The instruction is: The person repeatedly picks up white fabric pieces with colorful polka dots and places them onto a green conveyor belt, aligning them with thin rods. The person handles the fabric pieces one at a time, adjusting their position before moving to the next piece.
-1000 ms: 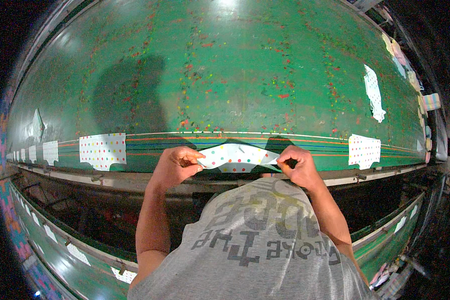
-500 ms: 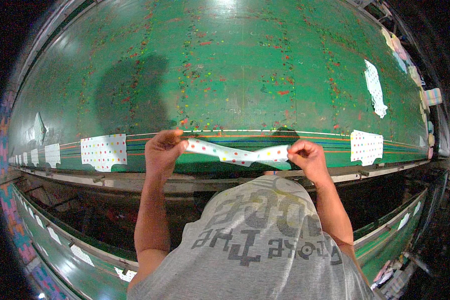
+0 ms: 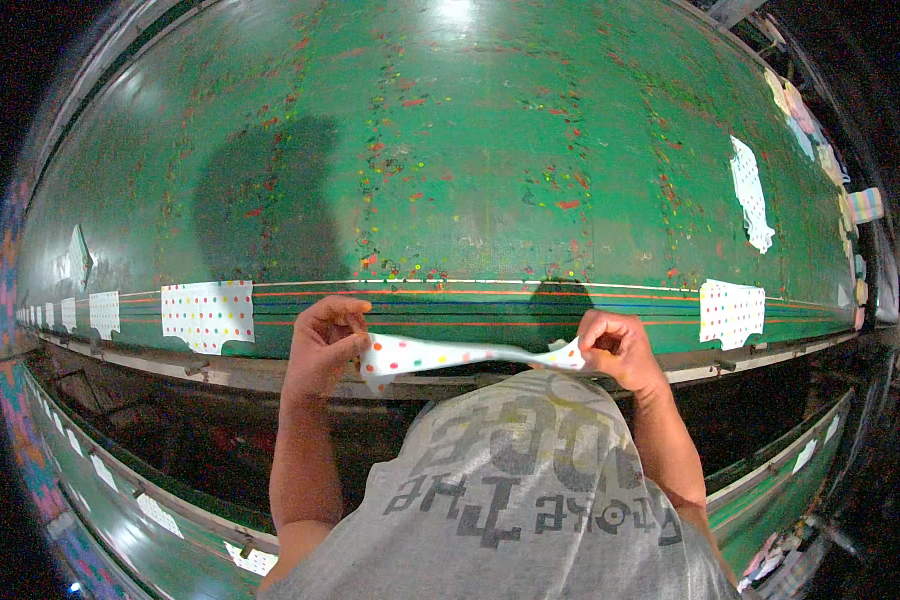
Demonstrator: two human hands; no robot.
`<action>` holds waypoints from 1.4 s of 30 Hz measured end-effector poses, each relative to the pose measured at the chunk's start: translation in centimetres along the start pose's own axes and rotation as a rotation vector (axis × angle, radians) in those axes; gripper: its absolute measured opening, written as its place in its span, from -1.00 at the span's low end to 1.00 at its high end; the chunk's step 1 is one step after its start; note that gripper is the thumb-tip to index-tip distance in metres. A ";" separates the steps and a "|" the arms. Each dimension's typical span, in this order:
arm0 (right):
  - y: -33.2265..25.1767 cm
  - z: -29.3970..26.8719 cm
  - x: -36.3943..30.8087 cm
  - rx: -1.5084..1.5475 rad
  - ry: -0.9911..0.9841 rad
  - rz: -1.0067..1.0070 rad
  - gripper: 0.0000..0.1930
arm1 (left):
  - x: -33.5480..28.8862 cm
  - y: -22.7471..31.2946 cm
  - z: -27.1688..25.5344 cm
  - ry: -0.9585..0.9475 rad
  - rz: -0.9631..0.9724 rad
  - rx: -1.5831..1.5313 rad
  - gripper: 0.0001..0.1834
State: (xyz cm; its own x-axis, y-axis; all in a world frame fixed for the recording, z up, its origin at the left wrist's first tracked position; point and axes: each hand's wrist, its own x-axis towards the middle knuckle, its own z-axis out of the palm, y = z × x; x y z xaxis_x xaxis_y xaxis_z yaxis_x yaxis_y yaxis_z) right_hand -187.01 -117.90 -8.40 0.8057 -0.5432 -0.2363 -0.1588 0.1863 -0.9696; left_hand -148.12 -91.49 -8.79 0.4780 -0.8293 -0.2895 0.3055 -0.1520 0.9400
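A white fabric piece with coloured polka dots [image 3: 420, 356] is stretched between my two hands above the front edge of the green table [image 3: 480, 200]. My left hand [image 3: 328, 340] pinches its left end, where a corner hangs down. My right hand [image 3: 618, 348] pinches the other end between thumb and fingers. The middle of the cloth is twisted into a narrow band. On the table left of my hands lies a flat dotted piece [image 3: 208, 312]; to the right lies another dotted piece [image 3: 732, 312].
A crumpled dotted cloth [image 3: 751, 195] lies farther back on the right. Several smaller white pieces, among them one at the left [image 3: 104, 314], line the front edge. Pastel cloths [image 3: 800, 118] are heaped along the right end. Behind me runs another green table [image 3: 170, 540] with white pieces.
Both hands have drawn the dotted fabric back toward my body, off the lines on the table. The cloth has gone from a shallow V to a twisted band.
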 end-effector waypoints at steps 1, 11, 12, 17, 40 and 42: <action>-0.1 0.0 -0.4 0.032 0.004 0.018 -0.87 | -0.4 0.2 -0.2 0.023 -0.056 -0.013 -0.62; 2.5 1.5 3.8 -0.585 0.341 -0.095 -0.91 | 3.9 -3.6 1.6 0.335 0.472 0.929 -0.73; 2.6 1.4 4.2 -0.634 0.352 -0.074 -0.91 | 4.3 -3.7 1.5 0.324 0.567 1.077 -0.72; 3.0 1.2 5.4 -0.708 0.375 -0.075 -0.87 | 5.2 -4.3 1.8 0.306 0.484 1.035 -0.71; 3.5 0.2 5.4 -0.637 0.494 -0.021 -0.87 | 5.5 -3.2 3.3 0.239 0.377 0.828 -0.70; 3.5 -0.1 5.5 -0.655 0.503 -0.028 -0.87 | 6.2 -3.5 3.4 0.230 0.376 0.885 -0.70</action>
State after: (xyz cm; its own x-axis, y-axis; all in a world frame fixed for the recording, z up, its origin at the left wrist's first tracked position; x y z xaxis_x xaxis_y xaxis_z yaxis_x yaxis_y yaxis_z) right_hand -183.19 -120.30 -13.07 0.4868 -0.8714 -0.0611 -0.5683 -0.2628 -0.7797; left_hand -149.08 -97.89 -13.29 0.5948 -0.7955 0.1159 -0.5803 -0.3251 0.7467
